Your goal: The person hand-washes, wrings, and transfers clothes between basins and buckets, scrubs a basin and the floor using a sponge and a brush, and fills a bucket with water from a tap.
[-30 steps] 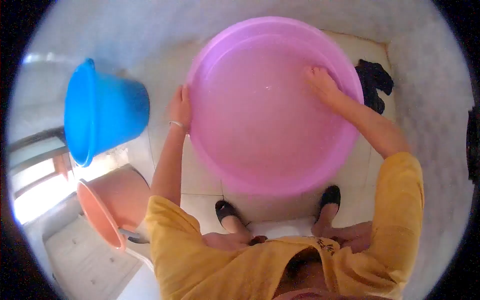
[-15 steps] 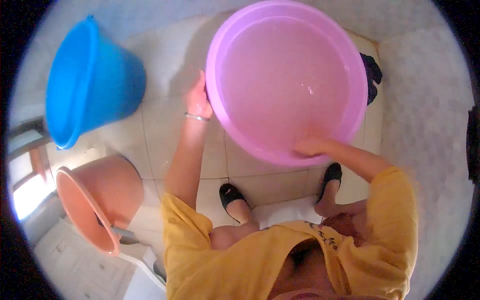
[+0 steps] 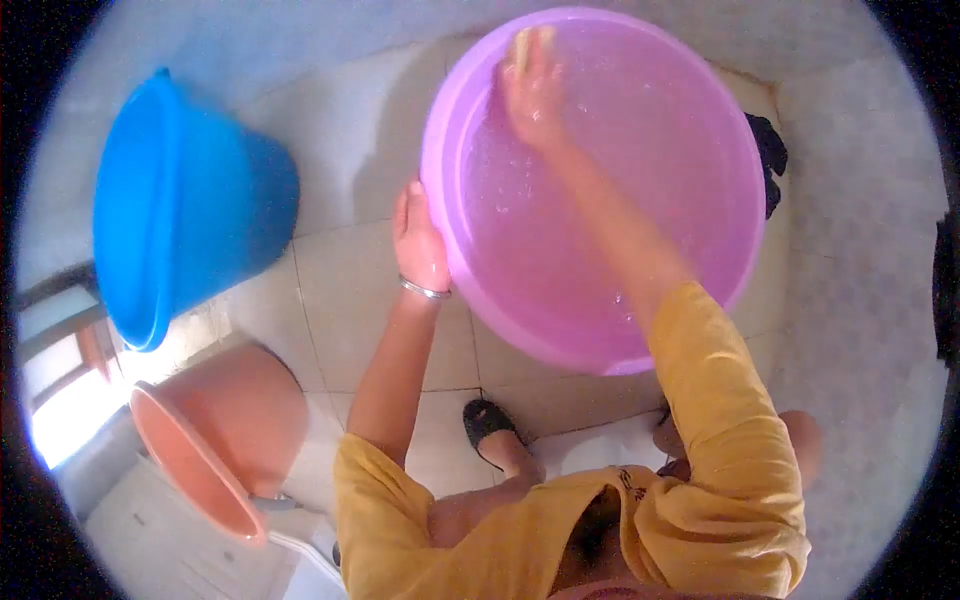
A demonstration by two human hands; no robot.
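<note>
A large round pink basin (image 3: 610,200) is in front of me, with wet patches and small bubbles over its inside. My left hand (image 3: 421,243), with a silver bangle at the wrist, grips the basin's left side; some of its fingers are hidden behind the wall. My right hand (image 3: 535,85) reaches across the basin to the far left part of its inner wall. Its fingers look closed against a pale yellowish piece (image 3: 521,50), too blurred to name.
To the left a blue tub (image 3: 225,190) lies tipped on its side, with an orange bucket (image 3: 240,410) below it. Dark cloth (image 3: 768,160) lies beyond the basin's right edge. My slippered foot (image 3: 492,430) is on the tiled floor (image 3: 360,300).
My right hand has moved from the basin's near edge to its far left inner wall. The basin appears slightly lower and further right in view, with my left hand still at its side.
</note>
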